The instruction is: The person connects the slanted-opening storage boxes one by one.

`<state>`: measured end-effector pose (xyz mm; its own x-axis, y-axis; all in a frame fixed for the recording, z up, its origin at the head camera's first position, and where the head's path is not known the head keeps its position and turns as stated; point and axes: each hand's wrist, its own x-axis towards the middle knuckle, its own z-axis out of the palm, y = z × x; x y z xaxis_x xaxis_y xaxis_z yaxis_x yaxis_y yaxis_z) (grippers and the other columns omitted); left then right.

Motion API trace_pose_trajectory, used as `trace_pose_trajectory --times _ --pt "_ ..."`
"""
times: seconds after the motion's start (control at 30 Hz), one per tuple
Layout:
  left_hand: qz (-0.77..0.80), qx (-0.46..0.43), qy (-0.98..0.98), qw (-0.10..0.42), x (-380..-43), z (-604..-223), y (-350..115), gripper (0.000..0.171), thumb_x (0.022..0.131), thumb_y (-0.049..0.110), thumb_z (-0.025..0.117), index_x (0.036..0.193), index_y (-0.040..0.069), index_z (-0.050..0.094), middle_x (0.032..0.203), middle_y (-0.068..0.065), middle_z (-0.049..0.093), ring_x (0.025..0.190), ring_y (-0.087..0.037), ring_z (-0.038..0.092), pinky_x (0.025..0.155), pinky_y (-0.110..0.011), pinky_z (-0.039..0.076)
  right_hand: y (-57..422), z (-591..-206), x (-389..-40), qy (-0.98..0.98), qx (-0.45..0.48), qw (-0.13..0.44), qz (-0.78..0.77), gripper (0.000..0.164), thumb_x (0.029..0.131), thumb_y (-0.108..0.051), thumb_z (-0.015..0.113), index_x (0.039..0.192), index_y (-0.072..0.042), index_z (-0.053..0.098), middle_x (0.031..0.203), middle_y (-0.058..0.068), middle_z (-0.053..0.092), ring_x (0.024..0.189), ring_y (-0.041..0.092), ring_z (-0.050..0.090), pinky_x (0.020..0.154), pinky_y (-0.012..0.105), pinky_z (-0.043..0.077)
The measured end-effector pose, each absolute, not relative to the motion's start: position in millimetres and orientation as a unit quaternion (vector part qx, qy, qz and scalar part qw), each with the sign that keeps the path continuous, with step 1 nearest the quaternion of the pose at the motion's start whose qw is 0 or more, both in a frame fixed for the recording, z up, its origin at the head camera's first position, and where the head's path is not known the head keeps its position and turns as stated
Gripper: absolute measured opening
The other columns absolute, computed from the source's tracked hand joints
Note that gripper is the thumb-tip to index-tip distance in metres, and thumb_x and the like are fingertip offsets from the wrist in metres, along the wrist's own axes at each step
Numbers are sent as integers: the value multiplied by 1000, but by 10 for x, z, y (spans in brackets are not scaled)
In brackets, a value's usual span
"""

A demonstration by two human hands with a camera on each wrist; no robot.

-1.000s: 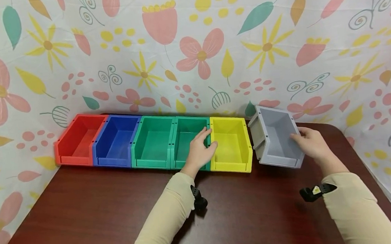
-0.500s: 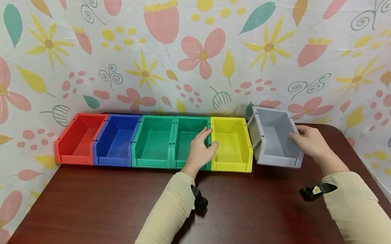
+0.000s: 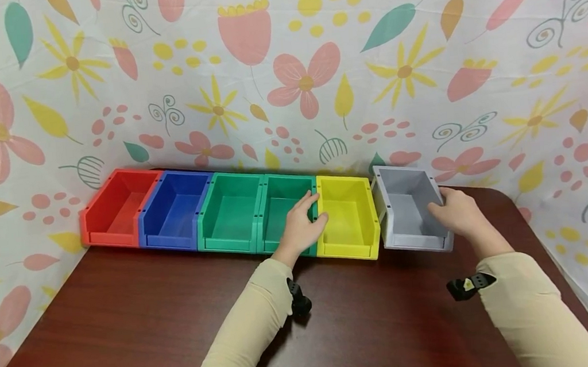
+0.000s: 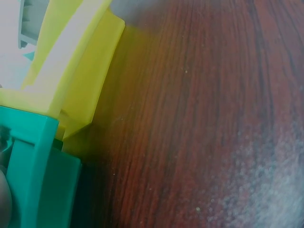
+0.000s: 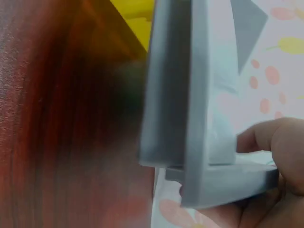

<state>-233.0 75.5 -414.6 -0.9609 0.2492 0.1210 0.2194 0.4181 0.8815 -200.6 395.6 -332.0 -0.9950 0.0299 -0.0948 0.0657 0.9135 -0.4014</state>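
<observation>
At the right end of a row of plastic storage bins, my right hand point(image 3: 459, 211) grips the right wall of a grey storage bin point(image 3: 411, 197), thumb inside. The right wrist view shows that hand point(image 5: 280, 166) pinching the wall of the grey bin point(image 5: 197, 104), which looks lifted and tilted. My left hand point(image 3: 302, 226) reaches over the dark green bin point(image 3: 273, 222), its fairly straight fingers and thumb touching the rim beside the yellow bin point(image 3: 348, 216). In the left wrist view only a sliver of that hand point(image 4: 4, 199) appears, inside the green bin.
Left along the row stand another green bin point(image 3: 231, 211), a blue bin point(image 3: 174, 216) and a red bin point(image 3: 120, 211), side by side. Behind them hangs a flower-patterned cloth point(image 3: 284, 63). The dark wooden table point(image 3: 180, 319) stretches in front.
The grey bin has shifted a little left toward the yellow bin and tilted back more level, moved by my right hand. My left hand and the other bins stay put.
</observation>
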Motion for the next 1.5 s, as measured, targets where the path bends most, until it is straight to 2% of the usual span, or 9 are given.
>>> trace_pose_trajectory --times 0.1,0.2,0.27,0.43,0.57,0.67,0.83,1.17,1.5 --pt "523 138 841 15 -2327 -4149 752 55 92 30 54 145 19 41 156 -1 27 142 -26 27 102 -45 40 3956 -3275 -2018 980 16 59 -189 70 96 -40 43 140 14 31 126 39 47 107 50 54 83 58 46" --pt "522 139 842 13 -2323 -4154 747 55 92 29 54 145 19 41 156 -1 27 142 -26 27 105 -46 39 3930 -3195 -2057 981 -3 75 -177 86 94 -55 42 148 7 17 139 38 35 122 54 40 94 64 36" --pt "519 140 843 12 -2322 -4162 745 55 92 29 54 145 19 41 156 -1 28 142 -26 27 105 -47 39 3877 -3123 -2105 979 -30 85 -181 94 91 -59 46 151 2 8 147 35 24 130 55 28 100 66 28" --pt "516 144 844 8 -2327 -4169 749 55 92 29 54 145 18 41 156 -2 28 142 -27 29 100 -46 43 3700 -2944 -2310 965 -120 131 -191 107 79 -49 70 153 -6 6 156 27 7 140 49 11 105 68 20" --pt "514 147 845 8 -2335 -4183 764 55 92 30 54 144 18 41 156 0 28 142 -25 29 100 -45 43 3603 -2860 -2465 954 -142 195 -178 115 73 -46 77 153 -9 4 156 27 -1 142 48 0 105 70 14" --pt "513 149 845 11 -2341 -4200 780 56 92 32 53 145 20 40 156 1 27 142 -24 28 102 -44 41 3577 -2861 -2537 948 -135 231 -172 118 71 -47 78 153 -8 3 155 29 -5 141 50 -3 105 71 12" --pt "520 144 842 14 -2338 -4211 786 54 92 31 53 144 21 41 156 1 27 143 -25 27 104 -46 39 3563 -2898 -2598 942 -131 253 -180 116 71 -46 79 153 -10 6 155 28 -5 140 51 -2 105 70 14" --pt "525 139 840 7 -2317 -4183 751 54 91 28 54 144 20 42 155 -1 29 142 -26 28 103 -47 40 3490 -2938 -2613 946 -122 254 -162 115 68 -51 79 154 -14 11 154 30 -6 139 53 1 103 71 17" --pt "523 143 840 6 -2343 -4190 748 54 91 30 54 144 20 42 155 -1 29 142 -25 30 100 -44 42 3476 -3031 -2628 946 -129 251 -159 116 67 -51 79 153 -13 12 153 33 -5 137 55 4 102 72 19"
